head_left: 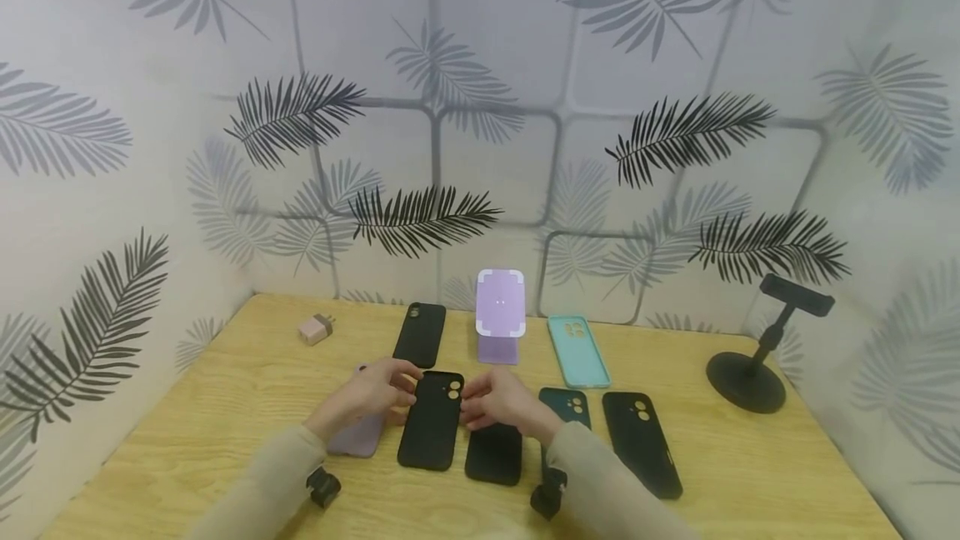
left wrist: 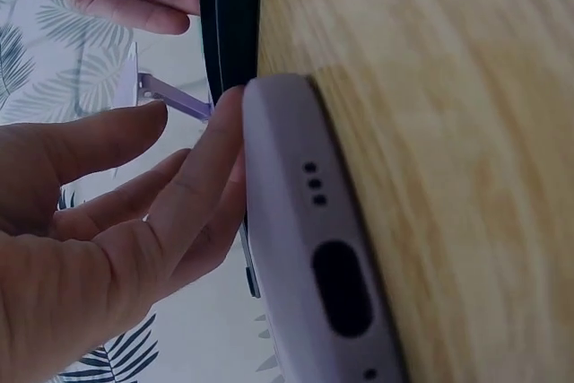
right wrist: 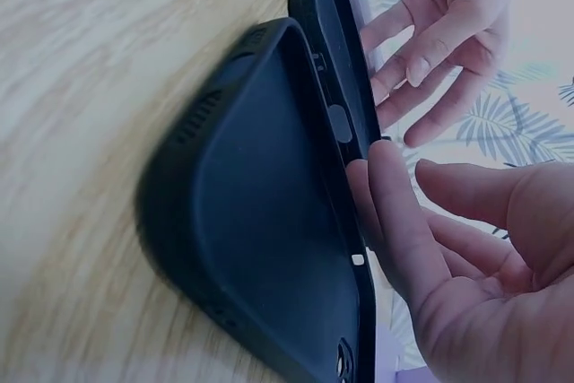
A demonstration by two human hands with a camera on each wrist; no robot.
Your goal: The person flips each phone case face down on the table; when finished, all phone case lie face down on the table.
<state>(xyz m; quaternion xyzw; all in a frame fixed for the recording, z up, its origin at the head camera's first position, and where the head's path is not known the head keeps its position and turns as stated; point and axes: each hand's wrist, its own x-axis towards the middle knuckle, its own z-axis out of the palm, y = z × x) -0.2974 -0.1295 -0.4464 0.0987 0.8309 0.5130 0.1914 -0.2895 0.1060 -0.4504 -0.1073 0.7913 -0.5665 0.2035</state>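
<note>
A black phone case (head_left: 430,432) lies on the table between my two hands, its camera cutouts at the upper right. My left hand (head_left: 372,394) hovers at its left side, over a lilac phone case (head_left: 357,438). In the left wrist view the fingers lie against or just beside the edge of that lilac case (left wrist: 296,221), thumb apart. My right hand (head_left: 506,401) is on the other side, above a second black case (head_left: 493,455) that it partly covers. Its fingertips are near the rims of the two black cases in the right wrist view; contact is unclear. Neither hand grips anything.
Behind stand another black case (head_left: 420,336), a lilac stand (head_left: 500,307) and a turquoise case (head_left: 580,352). Rightward lie a dark teal case (head_left: 564,402), a black case (head_left: 642,444) and a black phone holder (head_left: 746,380). A pink charger (head_left: 315,329) sits back left.
</note>
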